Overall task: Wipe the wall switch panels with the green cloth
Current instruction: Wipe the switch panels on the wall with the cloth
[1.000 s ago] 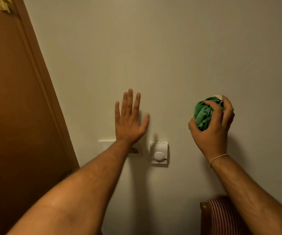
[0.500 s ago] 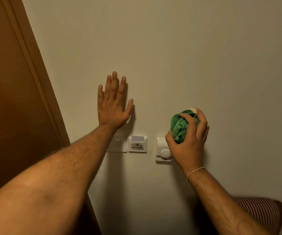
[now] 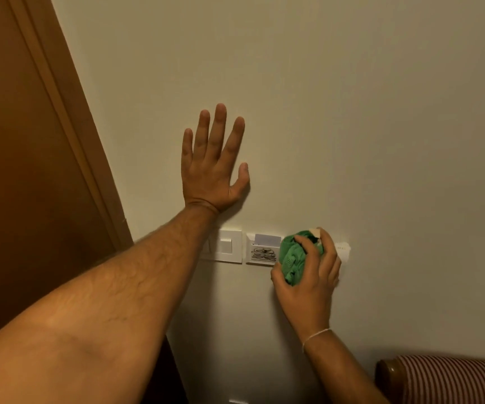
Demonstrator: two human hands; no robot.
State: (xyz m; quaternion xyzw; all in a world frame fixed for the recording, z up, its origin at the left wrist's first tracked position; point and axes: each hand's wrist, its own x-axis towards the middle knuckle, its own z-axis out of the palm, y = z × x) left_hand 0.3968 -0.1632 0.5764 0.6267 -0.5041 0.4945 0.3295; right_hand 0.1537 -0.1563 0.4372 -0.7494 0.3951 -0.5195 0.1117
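Three white panels sit in a row low on the cream wall. The light switch panel (image 3: 226, 245) is on the left, partly behind my left forearm. The key-card holder panel (image 3: 260, 249) with a card in its slot is in the middle. The dial panel (image 3: 344, 249) on the right is almost fully hidden. My right hand (image 3: 311, 275) holds the bunched green cloth (image 3: 293, 260) pressed against that right panel, touching the card holder's right edge. My left hand (image 3: 212, 164) lies flat on the wall above the switches, fingers spread.
A brown wooden door with its frame (image 3: 69, 135) fills the left side. A chair with red-and-white striped upholstery and a wooden frame (image 3: 451, 377) stands at the lower right against the wall.
My right hand has brought the cloth down and left onto the dial panel, which it now covers. My left hand stays flat on the wall; the view has shifted.
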